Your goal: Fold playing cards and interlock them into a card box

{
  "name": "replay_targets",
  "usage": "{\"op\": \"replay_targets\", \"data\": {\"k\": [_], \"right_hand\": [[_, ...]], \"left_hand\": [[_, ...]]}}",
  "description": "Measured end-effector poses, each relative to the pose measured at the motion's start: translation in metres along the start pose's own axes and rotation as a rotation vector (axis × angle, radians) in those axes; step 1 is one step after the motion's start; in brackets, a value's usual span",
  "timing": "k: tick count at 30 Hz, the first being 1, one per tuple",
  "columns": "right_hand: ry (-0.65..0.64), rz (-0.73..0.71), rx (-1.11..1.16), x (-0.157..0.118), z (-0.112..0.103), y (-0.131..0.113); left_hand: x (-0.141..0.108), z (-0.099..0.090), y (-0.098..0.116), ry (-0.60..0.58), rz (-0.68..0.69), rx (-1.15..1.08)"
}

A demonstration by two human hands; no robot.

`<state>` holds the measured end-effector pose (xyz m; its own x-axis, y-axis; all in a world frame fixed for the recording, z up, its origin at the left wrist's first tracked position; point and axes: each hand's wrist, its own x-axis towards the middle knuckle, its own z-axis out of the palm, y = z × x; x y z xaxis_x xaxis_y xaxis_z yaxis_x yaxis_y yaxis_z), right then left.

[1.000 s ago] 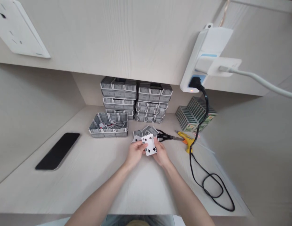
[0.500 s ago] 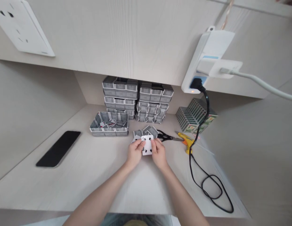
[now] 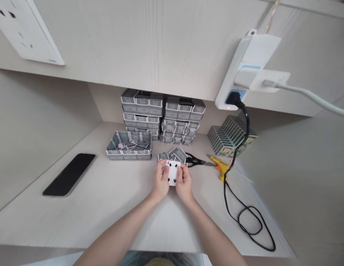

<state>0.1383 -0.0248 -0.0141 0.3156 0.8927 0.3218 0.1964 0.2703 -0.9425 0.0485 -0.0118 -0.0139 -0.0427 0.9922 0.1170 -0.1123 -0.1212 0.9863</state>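
Between my hands, face toward me, is a playing card [image 3: 172,173], the four of spades. My left hand [image 3: 161,181] pinches its left edge, thumb on the front. On the opposite edge, my right hand [image 3: 184,183] is closed the same way. Fingers behind the card are hidden, so I cannot tell whether more cards lie behind it. Just beyond the hands lies a loose pile of playing cards [image 3: 177,154], grey patterned backs up. Black-handled scissors [image 3: 198,161] rest right of that pile.
An open box made of cards [image 3: 129,155] holds loose pieces. Stacked card boxes [image 3: 142,109] stand at the back, with a striped stepped block [image 3: 230,135] to the right. A yellow glue gun [image 3: 222,168] trails a looped black cord [image 3: 245,207]. A phone [image 3: 69,175] lies left.
My hands have drawn slightly closer together around the four of spades, and the card sits a little lower and straighter. The second white card seen beside my left hand is now hidden.
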Motion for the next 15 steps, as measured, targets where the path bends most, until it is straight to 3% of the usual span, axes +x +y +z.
{"op": "replay_targets", "data": {"k": [5, 10, 15], "right_hand": [[-0.045, 0.105, 0.149, 0.002, 0.000, -0.003], [-0.078, 0.180, 0.247, 0.007, -0.005, 0.001], [-0.083, 0.220, 0.286, 0.009, -0.007, 0.006]], "left_hand": [[0.003, 0.001, 0.011, 0.021, -0.112, -0.138], [0.010, -0.004, 0.017, -0.033, -0.174, -0.174], [0.010, -0.005, 0.016, -0.031, -0.132, -0.140]]}}
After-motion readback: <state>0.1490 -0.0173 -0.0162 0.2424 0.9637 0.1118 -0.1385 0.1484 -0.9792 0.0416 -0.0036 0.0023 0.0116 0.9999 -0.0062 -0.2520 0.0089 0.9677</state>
